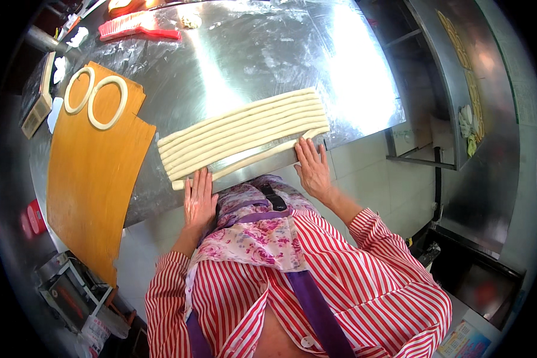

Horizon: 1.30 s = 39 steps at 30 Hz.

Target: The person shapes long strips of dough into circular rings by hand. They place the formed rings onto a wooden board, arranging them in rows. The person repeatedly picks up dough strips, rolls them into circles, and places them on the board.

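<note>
Several long pale dough ropes [244, 126] lie side by side in a slanting row on the metal table. One separate dough rope [250, 160] runs along the near edge, apart from the row in its middle and close to it at both ends. My left hand [199, 197] rests flat on this rope near its left end, fingers stretched out. Toward its right end lies my right hand [312, 167], palm down, with fingers extended over the dough. Neither hand wraps round anything.
An orange-brown board [95, 161] on the left bears two dough rings [108, 102]. A red brush [138, 27] lies at the far left of the floury metal table [262, 53]. Right of the table stands a metal frame [423, 158] beside another steel surface [489, 179].
</note>
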Each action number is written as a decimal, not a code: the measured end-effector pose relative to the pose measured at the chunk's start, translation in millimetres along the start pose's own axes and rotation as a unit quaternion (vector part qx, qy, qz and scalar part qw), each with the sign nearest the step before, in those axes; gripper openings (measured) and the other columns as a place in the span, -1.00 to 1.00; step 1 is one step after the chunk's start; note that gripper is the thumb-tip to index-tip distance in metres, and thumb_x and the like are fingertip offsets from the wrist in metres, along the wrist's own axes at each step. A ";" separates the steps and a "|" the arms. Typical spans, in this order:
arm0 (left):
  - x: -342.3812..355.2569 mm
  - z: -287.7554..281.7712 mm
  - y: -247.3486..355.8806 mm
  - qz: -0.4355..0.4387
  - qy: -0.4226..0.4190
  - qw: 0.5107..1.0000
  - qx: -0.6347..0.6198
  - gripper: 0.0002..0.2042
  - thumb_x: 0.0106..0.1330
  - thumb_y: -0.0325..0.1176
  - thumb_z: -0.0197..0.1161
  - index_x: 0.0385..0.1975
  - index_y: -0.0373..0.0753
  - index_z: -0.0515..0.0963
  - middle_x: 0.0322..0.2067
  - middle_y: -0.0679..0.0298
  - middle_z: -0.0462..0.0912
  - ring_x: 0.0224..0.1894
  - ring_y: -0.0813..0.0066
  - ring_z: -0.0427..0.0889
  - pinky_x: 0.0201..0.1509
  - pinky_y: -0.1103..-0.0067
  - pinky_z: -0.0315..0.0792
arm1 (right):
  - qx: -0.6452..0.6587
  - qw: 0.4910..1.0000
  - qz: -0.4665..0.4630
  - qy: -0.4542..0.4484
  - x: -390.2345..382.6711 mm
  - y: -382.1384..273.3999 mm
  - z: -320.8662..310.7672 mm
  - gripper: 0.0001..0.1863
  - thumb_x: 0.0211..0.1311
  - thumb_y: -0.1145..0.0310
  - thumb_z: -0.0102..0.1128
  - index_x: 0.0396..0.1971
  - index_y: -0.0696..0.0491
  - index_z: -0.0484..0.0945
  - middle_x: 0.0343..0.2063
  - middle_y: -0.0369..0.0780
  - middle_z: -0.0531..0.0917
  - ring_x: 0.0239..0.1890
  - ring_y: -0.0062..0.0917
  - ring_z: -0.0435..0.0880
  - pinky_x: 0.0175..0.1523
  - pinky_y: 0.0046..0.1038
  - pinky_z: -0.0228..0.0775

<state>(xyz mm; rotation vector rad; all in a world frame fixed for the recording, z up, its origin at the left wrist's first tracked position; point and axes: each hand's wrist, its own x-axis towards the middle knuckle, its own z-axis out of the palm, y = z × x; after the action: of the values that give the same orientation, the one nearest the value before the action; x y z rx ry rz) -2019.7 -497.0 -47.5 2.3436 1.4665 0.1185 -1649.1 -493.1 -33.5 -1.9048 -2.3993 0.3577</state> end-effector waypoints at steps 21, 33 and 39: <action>10.7 -19.1 -30.6 -0.011 0.105 0.993 -0.056 -0.52 0.21 -0.34 0.36 0.16 -0.21 0.50 -0.10 0.11 0.61 -0.08 0.08 0.60 0.03 0.22 0.48 | 0.000 0.992 -0.126 0.029 31.1 66.7 -34.9 -0.56 0.14 0.45 0.32 0.07 0.06 0.53 -0.03 -0.19 0.61 0.12 -0.29 0.52 0.30 -0.13 0.21; -1.8 -84.3 -39.5 -0.050 0.185 0.959 -0.211 -0.76 0.20 -0.50 0.35 -0.14 -0.27 0.53 -0.24 0.12 0.55 -0.25 0.05 0.61 -0.20 0.34 0.54 | 0.126 0.966 -0.119 -0.193 103.9 -9.4 -162.4 -0.78 0.23 0.50 0.23 -0.12 0.15 0.55 -0.26 -0.04 0.56 -0.22 -0.07 0.61 -0.15 -0.16 0.47; -43.7 -195.9 -141.7 -0.205 0.297 0.911 -0.201 -0.79 0.25 -0.47 0.32 -0.13 -0.26 0.56 -0.24 0.10 0.56 -0.24 0.07 0.63 -0.21 0.32 0.55 | 0.158 0.960 -0.185 -0.140 211.4 -184.8 -184.7 -0.83 0.26 0.52 0.26 -0.17 0.21 0.59 -0.29 -0.10 0.58 -0.34 -0.23 0.66 -0.25 -0.30 0.48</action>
<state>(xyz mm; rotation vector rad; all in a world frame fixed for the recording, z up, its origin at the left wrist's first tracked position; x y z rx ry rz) -2211.9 -428.4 89.4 1.6898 1.9431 0.9885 -1840.6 -301.0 164.9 -1.3140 -2.5968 0.9656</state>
